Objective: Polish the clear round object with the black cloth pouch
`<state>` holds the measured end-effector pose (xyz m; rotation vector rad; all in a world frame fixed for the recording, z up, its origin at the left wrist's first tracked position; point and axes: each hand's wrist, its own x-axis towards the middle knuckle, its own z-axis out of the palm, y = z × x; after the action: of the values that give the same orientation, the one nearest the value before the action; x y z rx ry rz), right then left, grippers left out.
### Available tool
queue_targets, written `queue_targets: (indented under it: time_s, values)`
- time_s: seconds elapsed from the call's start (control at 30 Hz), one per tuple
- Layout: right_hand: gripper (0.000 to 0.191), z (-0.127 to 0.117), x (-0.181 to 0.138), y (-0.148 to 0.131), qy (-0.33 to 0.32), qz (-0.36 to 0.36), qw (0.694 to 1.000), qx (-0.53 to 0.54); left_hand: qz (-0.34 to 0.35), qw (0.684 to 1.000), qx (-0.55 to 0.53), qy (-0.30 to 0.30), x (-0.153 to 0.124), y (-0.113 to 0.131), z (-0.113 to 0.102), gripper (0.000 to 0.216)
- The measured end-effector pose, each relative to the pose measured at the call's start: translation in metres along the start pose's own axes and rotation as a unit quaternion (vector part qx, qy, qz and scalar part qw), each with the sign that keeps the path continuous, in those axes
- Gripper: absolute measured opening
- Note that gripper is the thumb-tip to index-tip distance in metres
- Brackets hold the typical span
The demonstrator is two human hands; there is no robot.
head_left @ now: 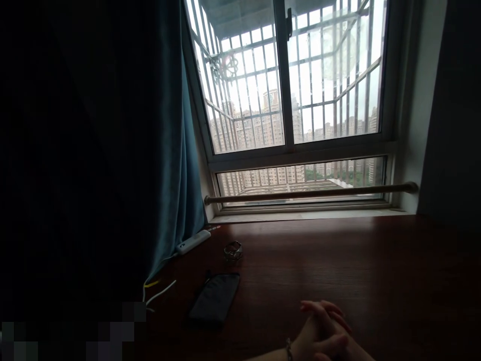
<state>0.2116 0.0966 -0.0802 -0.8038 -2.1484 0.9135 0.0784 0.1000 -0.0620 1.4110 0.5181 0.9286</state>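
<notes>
My two hands rest clasped together on the dark wooden tabletop [338, 260] at the bottom centre of the head view. My left hand [313, 323] comes in from the lower left with a thin bracelet at its wrist, its fingers laid over the other hand. My right hand [338, 347] lies under and beside it, fingers curled in. Neither holds an object. The nearest thing is a flat black case or phone [215, 300], lying to the left of my hands and apart from them.
A small metal ring-shaped object [233, 250] sits behind the black case. A white power strip [193, 241] and white cables [161, 293] lie by the teal curtain [176, 165]. A barred window [296, 100] and a rod [311, 193] cross the back.
</notes>
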Motion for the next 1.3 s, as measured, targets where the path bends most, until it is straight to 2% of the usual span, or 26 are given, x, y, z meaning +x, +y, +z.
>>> queue_targets:
  time_s: [0.13,0.33,0.53,0.7,0.87,1.03,1.2,1.3]
  values:
    - [0.072,-0.002,0.0,-0.002,-0.008,-0.004,1.0,0.001,0.003,1.0,-0.006,0.0,-0.002,0.003,0.003,0.051]
    - [0.073,-0.011,0.002,-0.013,-0.068,-0.029,0.997,-0.031,0.015,1.0,0.015,0.003,-0.005,0.008,0.006,0.05]
    - [0.078,-0.008,0.005,-0.005,-0.054,-0.041,0.998,-0.012,0.06,0.997,0.052,-0.024,-0.002,-0.001,-0.001,0.045]
    - [0.081,-0.007,0.007,-0.002,-0.052,-0.004,0.999,-0.009,0.058,0.995,0.075,-0.025,-0.001,0.0,-0.003,0.045]
    - [0.078,-0.006,0.007,0.0,-0.05,-0.02,0.998,-0.016,0.066,0.994,0.078,-0.024,-0.001,0.002,-0.001,0.045]
    - [0.075,-0.006,0.005,-0.001,-0.042,-0.058,0.997,-0.018,0.047,0.996,0.066,-0.027,-0.004,0.002,0.0,0.055]
    - [0.08,-0.008,0.004,-0.007,-0.065,-0.052,0.996,-0.026,0.055,0.996,0.065,-0.031,-0.006,-0.002,0.001,0.065]
    - [0.08,-0.008,0.004,-0.009,-0.058,-0.049,0.996,-0.04,0.045,0.997,0.055,-0.022,-0.008,0.008,0.007,0.067]
